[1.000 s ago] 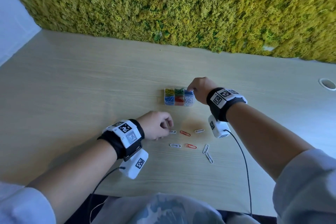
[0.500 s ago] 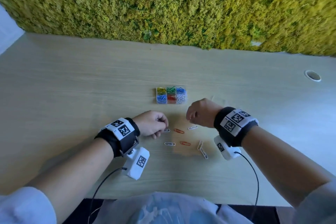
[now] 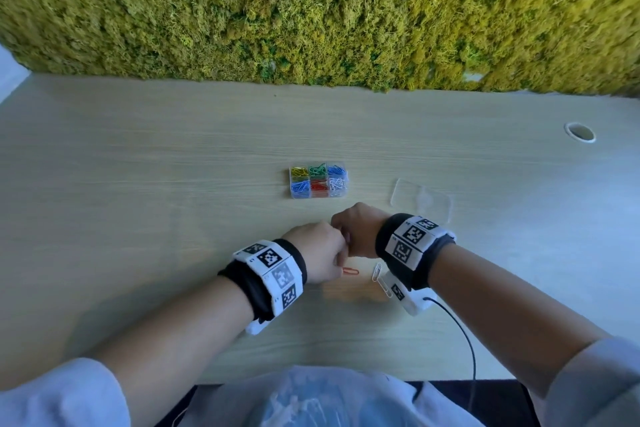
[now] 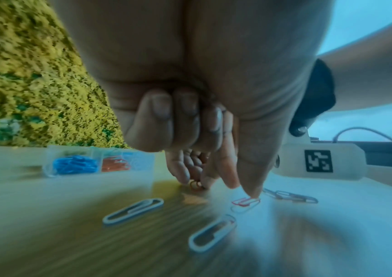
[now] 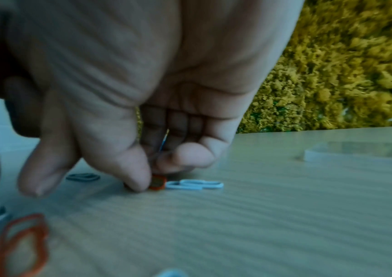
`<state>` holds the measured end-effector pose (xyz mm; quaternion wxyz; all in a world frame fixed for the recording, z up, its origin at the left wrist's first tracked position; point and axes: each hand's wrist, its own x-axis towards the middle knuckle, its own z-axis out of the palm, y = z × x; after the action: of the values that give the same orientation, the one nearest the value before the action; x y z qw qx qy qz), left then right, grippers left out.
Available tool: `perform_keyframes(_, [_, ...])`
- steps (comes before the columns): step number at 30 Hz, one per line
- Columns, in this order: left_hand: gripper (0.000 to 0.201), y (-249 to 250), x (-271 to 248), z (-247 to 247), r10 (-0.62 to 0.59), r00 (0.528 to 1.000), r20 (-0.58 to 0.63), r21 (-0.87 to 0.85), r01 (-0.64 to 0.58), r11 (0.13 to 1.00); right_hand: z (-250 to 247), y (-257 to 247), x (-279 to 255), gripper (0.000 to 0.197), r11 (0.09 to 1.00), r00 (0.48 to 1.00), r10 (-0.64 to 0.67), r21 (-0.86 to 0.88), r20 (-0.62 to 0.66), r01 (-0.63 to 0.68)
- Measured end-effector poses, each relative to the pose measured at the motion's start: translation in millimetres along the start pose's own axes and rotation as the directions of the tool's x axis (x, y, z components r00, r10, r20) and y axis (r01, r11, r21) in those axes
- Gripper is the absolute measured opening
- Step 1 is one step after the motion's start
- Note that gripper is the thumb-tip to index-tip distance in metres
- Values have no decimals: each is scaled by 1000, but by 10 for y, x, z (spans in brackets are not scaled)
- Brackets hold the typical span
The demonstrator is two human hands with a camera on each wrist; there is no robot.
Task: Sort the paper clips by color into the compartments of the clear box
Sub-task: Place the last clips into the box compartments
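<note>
the clear box (image 3: 318, 184) sits on the table (image 3: 138, 184) beyond both hands, six compartments: yellow, green, blue clips at the back; blue, red, white in front. its lid (image 3: 420, 202) lies apart to the right. the right hand (image 3: 356, 236) pinches a red clip (image 5: 157, 184) against the table with thumb and forefinger. the left hand (image 3: 317, 255) has three fingers curled in, its thumb tip on another red clip (image 3: 350, 271). white clips (image 4: 133, 210) lie loose nearby

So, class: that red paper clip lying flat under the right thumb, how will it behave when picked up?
The red paper clip lies flat on the table, so it probably slides before lifting. Thin wire loops suggest it is light and springy.
</note>
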<state>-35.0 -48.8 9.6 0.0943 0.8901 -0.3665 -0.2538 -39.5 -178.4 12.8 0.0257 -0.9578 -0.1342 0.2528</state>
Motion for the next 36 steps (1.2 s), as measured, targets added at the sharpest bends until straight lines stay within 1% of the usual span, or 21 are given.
perform_keyframes(2, [15, 52, 17, 28, 8, 1000, -4, 44, -8, 999, 0, 69, -30, 30, 1000, 1000, 17, 18, 2, -17])
perform_keyframes(4, [17, 107, 46, 68, 19, 1000, -4, 105, -18, 994, 2, 140, -51, 26, 998, 999, 40, 56, -9, -39])
perform_keyframes(7, [19, 144, 118, 97, 32, 999, -1, 163, -31, 986, -39, 257, -48, 20, 955, 984, 141, 277, -106, -107])
perform_keyframes(10, [21, 162, 185, 100, 39, 996, 78, 194, -53, 980, -114, 344, 13, 23, 903, 955, 230, 406, -186, -138])
perform_keyframes(12, [23, 174, 198, 88, 29, 991, 134, 213, -58, 975, -187, 352, 87, 27, 888, 941, 251, 440, -229, -130])
perform_keyframes(14, [24, 156, 201, 73, 15, 990, 142, 199, -44, 979, -261, 338, 192, 32, 888, 928, 253, 445, -273, -111])
perform_keyframes(15, [23, 132, 197, 60, -1, 991, 131, 166, -21, 986, -294, 325, 252, 34, 889, 921, 253, 446, -295, -102])
perform_keyframes(16, [20, 94, 200, 45, -34, 993, 113, 93, 24, 995, -323, 314, 311, 35, 892, 915, 250, 444, -317, -90])
perform_keyframes(17, [16, 48, 195, 22, -77, 993, 86, -22, 79, 997, -347, 301, 367, 35, 895, 909, 246, 439, -335, -80])
perform_keyframes(18, [13, -8, 195, -6, -126, 990, 60, -169, 134, 976, -367, 289, 414, 35, 899, 904, 240, 433, -354, -69])
perform_keyframes(19, [10, -68, 201, -40, -178, 983, 47, -353, 183, 918, -383, 274, 456, 35, 901, 900, 236, 429, -367, -61])
perform_keyframes(20, [10, -122, 207, -83, -226, 973, 50, -546, 217, 809, -395, 258, 489, 33, 905, 896, 229, 422, -380, -53])
perform_keyframes(21, [12, -176, 212, -130, -272, 961, 48, -689, 229, 688, -406, 241, 514, 32, 909, 893, 222, 414, -391, -45])
perform_keyframes(22, [14, -240, 221, -183, -316, 948, 21, -764, 219, 607, -414, 225, 534, 31, 912, 890, 216, 409, -401, -37])
perform_keyframes(23, [15, -303, 229, -240, -349, 937, -26, -784, 198, 589, -417, 212, 551, 30, 912, 890, 213, 409, -402, -34])
perform_keyframes(24, [12, -361, 246, -288, -365, 928, -79, -761, 181, 623, -417, 205, 564, 29, 910, 892, 214, 413, -398, -34])
perform_keyframes(26, [3, -427, 270, -375, -363, 916, -172, -658, 167, 734, -406, 211, 565, 28, 897, 891, 230, 441, -392, -37])
perform_keyframes(28, [6, -471, 313, -428, -354, 898, -262, -550, 163, 819, -386, 247, 530, 28, 872, 880, 261, 488, -398, -38])
perform_keyframes(31, [12, -493, 397, -479, -315, 867, -385, -370, 168, 914, -328, 333, 378, 29, 850, 865, 294, 526, -406, -42])
perform_keyframes(33, [19, -485, 479, -499, -253, 874, -416, -262, 152, 953, -262, 392, 248, 31, 850, 875, 302, 522, -379, -67])
perform_keyframes(36, [28, -449, 586, -507, -186, 904, -385, -138, 143, 980, -146, 466, 62, 33, 870, 904, 308, 472, -296, -142])
